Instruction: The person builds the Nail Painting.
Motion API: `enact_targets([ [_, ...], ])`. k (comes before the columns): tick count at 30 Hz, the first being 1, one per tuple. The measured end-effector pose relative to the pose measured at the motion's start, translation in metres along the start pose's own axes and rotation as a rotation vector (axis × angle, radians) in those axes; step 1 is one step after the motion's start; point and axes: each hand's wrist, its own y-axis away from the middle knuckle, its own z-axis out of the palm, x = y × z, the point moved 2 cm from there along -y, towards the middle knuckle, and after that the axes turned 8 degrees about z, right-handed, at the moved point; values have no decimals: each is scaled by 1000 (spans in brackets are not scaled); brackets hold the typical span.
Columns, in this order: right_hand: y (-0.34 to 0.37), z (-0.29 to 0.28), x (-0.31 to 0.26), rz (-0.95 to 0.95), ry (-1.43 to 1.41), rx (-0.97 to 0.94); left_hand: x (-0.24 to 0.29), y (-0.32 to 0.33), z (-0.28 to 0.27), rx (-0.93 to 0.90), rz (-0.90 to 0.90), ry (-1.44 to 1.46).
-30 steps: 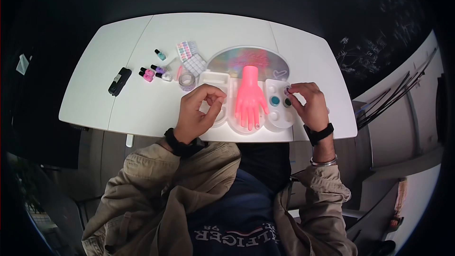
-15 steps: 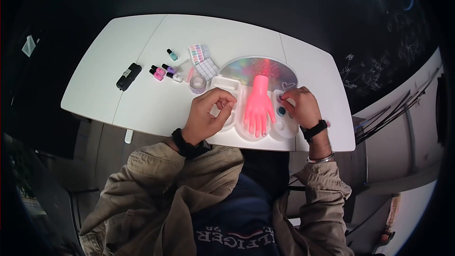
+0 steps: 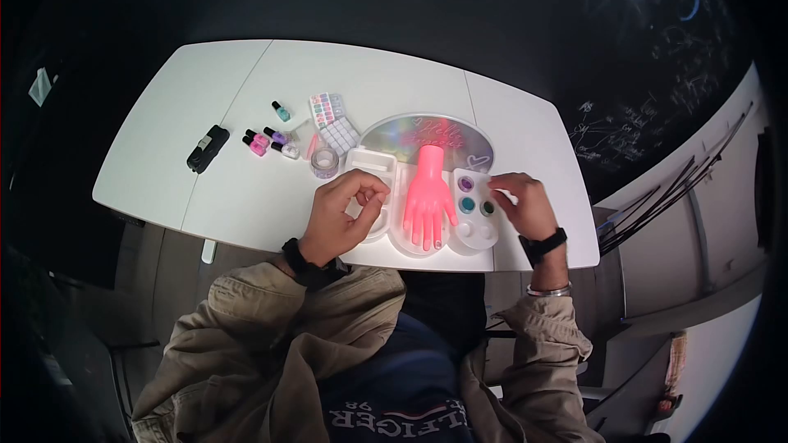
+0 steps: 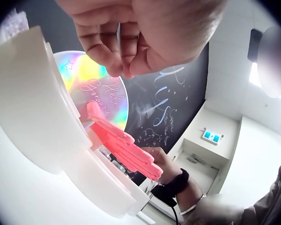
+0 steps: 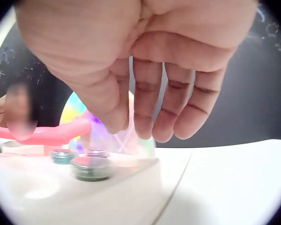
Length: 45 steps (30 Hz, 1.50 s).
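Note:
A pink practice hand [image 3: 428,201], palm down, lies on the white tray's middle section. Small lidded jars sit in the right-hand section: a purple one [image 3: 466,184], a teal one [image 3: 466,205] and a dark green one [image 3: 487,208]. My right hand [image 3: 525,204] hovers just right of them, its fingers loosely bent; nothing shows between them in the right wrist view. My left hand [image 3: 345,209] hovers over the tray's left section [image 3: 373,161]. Its thumb meets its curled fingertips, and no object shows there in the left wrist view.
Behind the practice hand stands an iridescent rounded panel [image 3: 402,128] with lettering. To the left are a roll of tape [image 3: 324,162], sheets of coloured nail pieces [image 3: 327,107], several nail polish bottles [image 3: 256,143] and a black case [image 3: 208,149]. The white table's front edge [image 3: 525,269] runs close below.
My right hand has let go of the purple jar, now set in the tray's upper right section, and has drawn off to the right. The left hand keeps its pose.

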Motion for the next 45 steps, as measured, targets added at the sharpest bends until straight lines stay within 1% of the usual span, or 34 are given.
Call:
enact_targets([
  [2,13,-11,21,52,59,65,0,0,1,1,2,0],
  [4,26,-21,42,157,78,101,-1,0,2,0,9,-6],
  [9,65,-39,97,321,205,125,-3,1,3,-7,24,-13],
  [13,87,-46,117,446,295,114,0,1,5,-13,9,-10],
  [16,96,-47,136,508,349,85,-2,0,6,-19,24,-17],
  [17,99,-46,139,497,364,107,-3,1,7,-16,17,-14],
  [21,105,-40,148,494,278,92,-5,4,10,-9,-1,-11],
  [24,107,-41,149,500,263,42,-4,2,10,-8,0,-16],
  [28,107,-41,142,480,233,50,-7,5,6,-75,-34,-35],
  [30,108,-43,142,467,220,44,-8,6,4,-73,-43,-29],
  [33,105,-43,141,536,230,36,-10,5,5,-71,-48,-3],
  [36,97,-45,134,516,296,118,-8,5,4,-77,-48,0],
  [40,67,-48,80,340,236,196,-9,5,4,-86,-46,-21],
  [42,53,-40,51,234,155,251,-9,3,9,-30,-16,-7],
  [43,47,-36,38,198,131,237,-9,3,9,-2,0,-2],
  [45,37,-21,20,128,83,242,-10,4,5,-61,-25,-12],
])
